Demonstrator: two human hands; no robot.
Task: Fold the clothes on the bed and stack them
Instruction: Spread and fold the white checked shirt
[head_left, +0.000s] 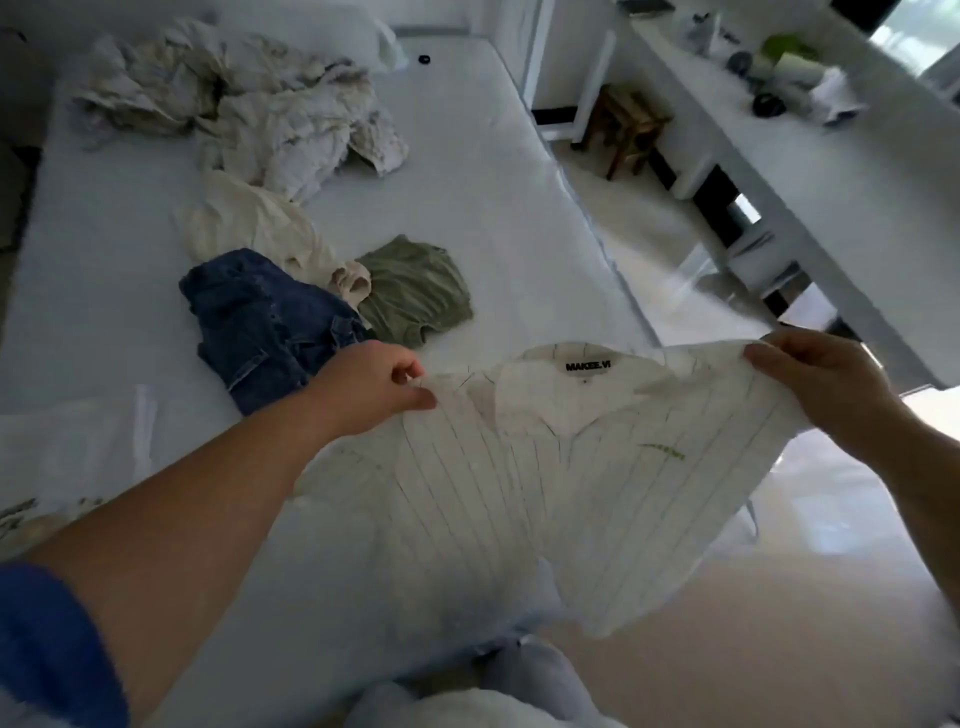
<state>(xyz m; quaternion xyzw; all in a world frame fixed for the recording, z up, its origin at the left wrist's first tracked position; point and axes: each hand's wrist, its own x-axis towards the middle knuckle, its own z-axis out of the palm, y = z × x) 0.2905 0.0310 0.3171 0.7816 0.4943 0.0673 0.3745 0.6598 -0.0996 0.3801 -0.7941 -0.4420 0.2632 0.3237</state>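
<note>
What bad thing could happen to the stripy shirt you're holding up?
The striped shirt hangs in the air, pinched at its shoulders by the left hand and right hand. Its right side reaches past the bed edge, so a slipped grip might drop it to the floor. Laid down carelessly, it could land on the jeans and wrinkle.

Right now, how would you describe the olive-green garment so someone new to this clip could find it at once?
Start at the white bed and find the small cluster of clothes near its middle. The green garment lies at the cluster's right edge, beside the cream garment and right of the blue denim. It is the only olive piece, flat and crumpled, held by neither hand.
</note>
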